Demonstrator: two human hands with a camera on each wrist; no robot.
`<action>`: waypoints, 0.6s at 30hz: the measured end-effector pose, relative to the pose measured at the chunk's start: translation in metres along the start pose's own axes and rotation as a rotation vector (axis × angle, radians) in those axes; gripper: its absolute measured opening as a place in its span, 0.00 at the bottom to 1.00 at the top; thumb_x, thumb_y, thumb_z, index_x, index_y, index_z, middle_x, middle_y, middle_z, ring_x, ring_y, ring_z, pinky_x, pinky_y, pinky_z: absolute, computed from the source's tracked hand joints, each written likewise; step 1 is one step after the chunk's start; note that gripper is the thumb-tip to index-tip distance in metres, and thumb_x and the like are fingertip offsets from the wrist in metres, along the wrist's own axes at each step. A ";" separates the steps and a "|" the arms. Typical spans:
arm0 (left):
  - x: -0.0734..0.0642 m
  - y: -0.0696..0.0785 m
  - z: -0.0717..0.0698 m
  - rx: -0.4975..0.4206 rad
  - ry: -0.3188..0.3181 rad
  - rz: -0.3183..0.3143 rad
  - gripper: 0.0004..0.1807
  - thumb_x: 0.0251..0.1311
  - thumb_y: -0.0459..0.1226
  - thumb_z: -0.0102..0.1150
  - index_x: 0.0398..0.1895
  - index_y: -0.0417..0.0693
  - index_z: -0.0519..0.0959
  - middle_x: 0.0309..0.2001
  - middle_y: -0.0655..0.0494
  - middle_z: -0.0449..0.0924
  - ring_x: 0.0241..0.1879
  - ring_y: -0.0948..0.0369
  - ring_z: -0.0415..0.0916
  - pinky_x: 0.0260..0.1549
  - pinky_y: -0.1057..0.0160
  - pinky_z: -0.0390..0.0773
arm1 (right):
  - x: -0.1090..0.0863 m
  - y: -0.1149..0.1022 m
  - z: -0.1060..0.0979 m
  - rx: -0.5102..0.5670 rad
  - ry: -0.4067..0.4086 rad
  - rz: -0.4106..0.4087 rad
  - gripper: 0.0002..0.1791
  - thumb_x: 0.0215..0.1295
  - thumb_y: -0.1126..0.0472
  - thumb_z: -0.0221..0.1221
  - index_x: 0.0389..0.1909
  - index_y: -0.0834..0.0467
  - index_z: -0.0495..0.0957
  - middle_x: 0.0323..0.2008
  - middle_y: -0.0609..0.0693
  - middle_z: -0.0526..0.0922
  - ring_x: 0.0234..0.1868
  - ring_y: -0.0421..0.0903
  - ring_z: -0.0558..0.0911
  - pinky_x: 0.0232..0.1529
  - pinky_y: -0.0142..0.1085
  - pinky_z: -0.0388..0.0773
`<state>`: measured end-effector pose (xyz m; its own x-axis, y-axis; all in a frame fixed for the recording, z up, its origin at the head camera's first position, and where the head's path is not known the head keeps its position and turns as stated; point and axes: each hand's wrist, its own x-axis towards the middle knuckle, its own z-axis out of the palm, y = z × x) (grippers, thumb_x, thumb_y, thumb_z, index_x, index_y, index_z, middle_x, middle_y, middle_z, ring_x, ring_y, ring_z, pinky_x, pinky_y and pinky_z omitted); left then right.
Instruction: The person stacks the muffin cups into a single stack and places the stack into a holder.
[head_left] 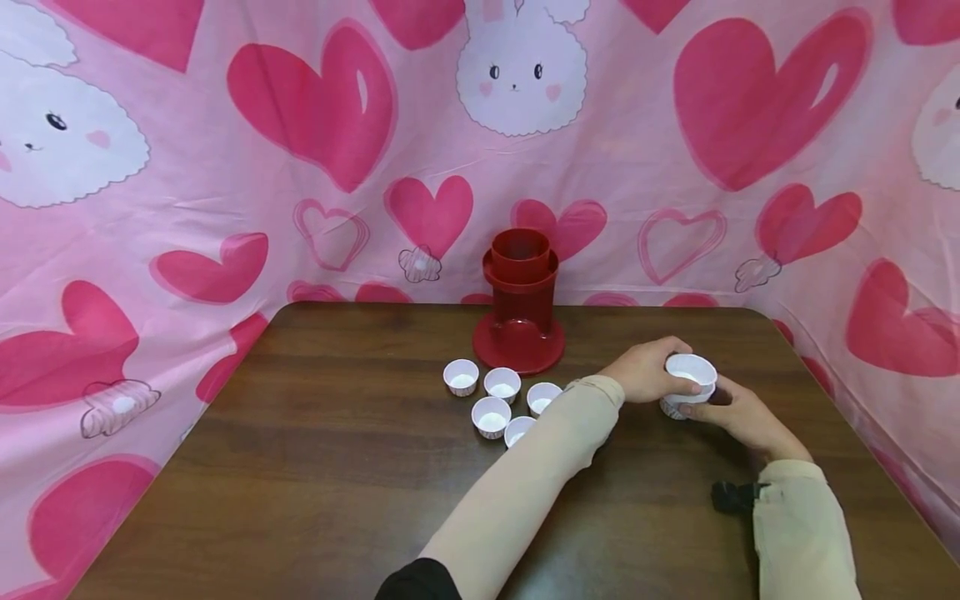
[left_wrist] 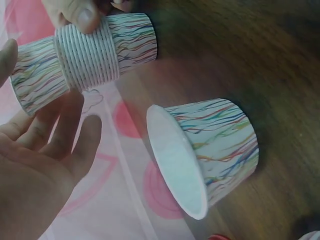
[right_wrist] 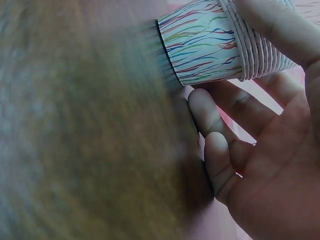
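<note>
A stack of small paper cups point(head_left: 677, 406) with wavy coloured lines stands upright over the right of the table, between both hands. My right hand point(head_left: 750, 417) grips it; in the right wrist view the thumb lies across the nested rims point(right_wrist: 250, 55), fingers beneath. My left hand point(head_left: 645, 371) holds the upper paper cup point(left_wrist: 37, 75), thumb in front and fingers behind. That cup's patterned wall shows beyond the ribbed band of rims in the left wrist view. A single paper cup point(left_wrist: 220, 150) is close by there, its white inside showing.
Several paper cups point(head_left: 491, 417) stand mouth up mid-table, one partly hidden by the left sleeve point(head_left: 525, 475). Behind them rises a red round-based holder point(head_left: 525, 325) with a red cup-like piece point(head_left: 520, 254) on top. A pink heart-print cloth point(head_left: 480, 158) hangs behind the brown table point(head_left: 300, 467).
</note>
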<state>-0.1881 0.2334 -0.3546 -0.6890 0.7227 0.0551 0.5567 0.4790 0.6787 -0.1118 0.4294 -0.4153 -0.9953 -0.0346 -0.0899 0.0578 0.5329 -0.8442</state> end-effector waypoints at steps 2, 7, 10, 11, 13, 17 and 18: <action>0.001 0.002 0.001 0.025 0.006 -0.006 0.27 0.59 0.50 0.72 0.60 0.56 0.76 0.50 0.68 0.80 0.46 0.73 0.73 0.45 0.78 0.67 | -0.001 0.000 0.001 0.001 0.004 -0.004 0.41 0.67 0.53 0.67 0.73 0.67 0.60 0.66 0.72 0.65 0.63 0.68 0.64 0.61 0.71 0.58; 0.004 0.005 0.005 0.054 0.030 0.000 0.29 0.59 0.51 0.72 0.62 0.56 0.75 0.53 0.69 0.79 0.47 0.74 0.72 0.46 0.79 0.66 | -0.002 0.000 0.002 -0.007 0.011 -0.003 0.40 0.67 0.53 0.66 0.72 0.67 0.61 0.65 0.70 0.68 0.61 0.65 0.66 0.61 0.68 0.61; 0.005 0.005 0.008 0.055 0.048 0.004 0.30 0.59 0.51 0.71 0.63 0.56 0.74 0.54 0.69 0.79 0.47 0.74 0.73 0.46 0.79 0.66 | -0.002 0.000 0.003 -0.014 0.012 -0.011 0.39 0.67 0.53 0.66 0.71 0.68 0.62 0.64 0.70 0.69 0.60 0.64 0.68 0.60 0.66 0.64; 0.005 0.004 0.009 0.056 0.053 -0.002 0.31 0.59 0.52 0.71 0.63 0.56 0.74 0.55 0.69 0.79 0.47 0.74 0.73 0.46 0.78 0.67 | -0.002 0.000 0.003 -0.018 0.012 -0.019 0.39 0.67 0.53 0.67 0.71 0.68 0.62 0.64 0.70 0.69 0.60 0.64 0.68 0.60 0.65 0.65; 0.005 0.003 0.011 0.063 0.059 -0.013 0.31 0.59 0.52 0.71 0.64 0.57 0.74 0.55 0.69 0.79 0.47 0.74 0.73 0.46 0.78 0.67 | -0.001 0.001 0.003 -0.029 0.015 -0.027 0.39 0.67 0.54 0.67 0.71 0.68 0.63 0.63 0.69 0.70 0.60 0.63 0.68 0.60 0.64 0.65; 0.005 0.001 0.015 0.100 0.067 -0.027 0.31 0.60 0.55 0.69 0.64 0.58 0.74 0.55 0.69 0.79 0.47 0.73 0.74 0.46 0.77 0.68 | 0.000 0.003 0.001 -0.038 0.014 -0.035 0.39 0.67 0.54 0.67 0.72 0.67 0.62 0.64 0.69 0.70 0.60 0.63 0.68 0.60 0.65 0.65; 0.005 0.001 0.015 0.114 0.068 -0.030 0.31 0.60 0.55 0.69 0.64 0.59 0.74 0.55 0.69 0.79 0.47 0.73 0.74 0.46 0.77 0.68 | 0.000 0.004 0.001 -0.040 0.017 -0.033 0.39 0.67 0.54 0.67 0.72 0.66 0.62 0.64 0.69 0.70 0.61 0.63 0.68 0.60 0.65 0.65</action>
<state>-0.1837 0.2450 -0.3650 -0.7337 0.6737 0.0885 0.5821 0.5560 0.5932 -0.1117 0.4304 -0.4188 -0.9978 -0.0386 -0.0537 0.0225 0.5655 -0.8245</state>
